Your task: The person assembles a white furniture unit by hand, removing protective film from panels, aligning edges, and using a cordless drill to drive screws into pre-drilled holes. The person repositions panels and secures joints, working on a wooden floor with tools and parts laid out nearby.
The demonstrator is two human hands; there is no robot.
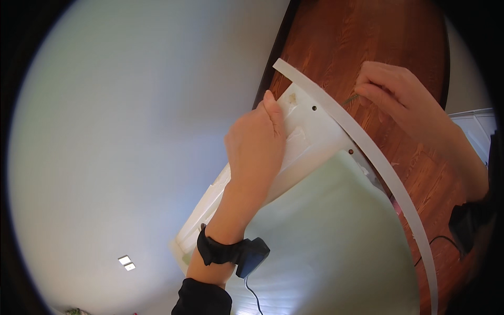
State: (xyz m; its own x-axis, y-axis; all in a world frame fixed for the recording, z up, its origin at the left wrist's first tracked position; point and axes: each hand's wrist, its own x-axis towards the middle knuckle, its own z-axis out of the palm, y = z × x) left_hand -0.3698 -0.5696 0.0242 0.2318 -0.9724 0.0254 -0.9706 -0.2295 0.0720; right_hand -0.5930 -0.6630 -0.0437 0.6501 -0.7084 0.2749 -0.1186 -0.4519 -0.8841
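Observation:
A white furniture panel (338, 131) with two dark round holes stands in front of me, joined to a long white strip (388, 163) that looks curved in this view. Wrapped over the panel's left edge, my left hand (257, 139) grips it near its top end. Beyond the strip, over the wooden floor, my right hand (386, 92) is closed in a pinch. A small thin greenish piece (350, 98) pokes out from its fingertips; its kind is too small to tell. A pale green surface (336, 226) spreads below the panel.
A plain pale wall (115, 131) fills the left, with white switches (126, 262) low on it. Reddish-brown wooden floor (336, 37) lies to the right. A white object (475, 134) stands at the right edge. Black wrist devices (254, 256) with trailing cables sit on both forearms.

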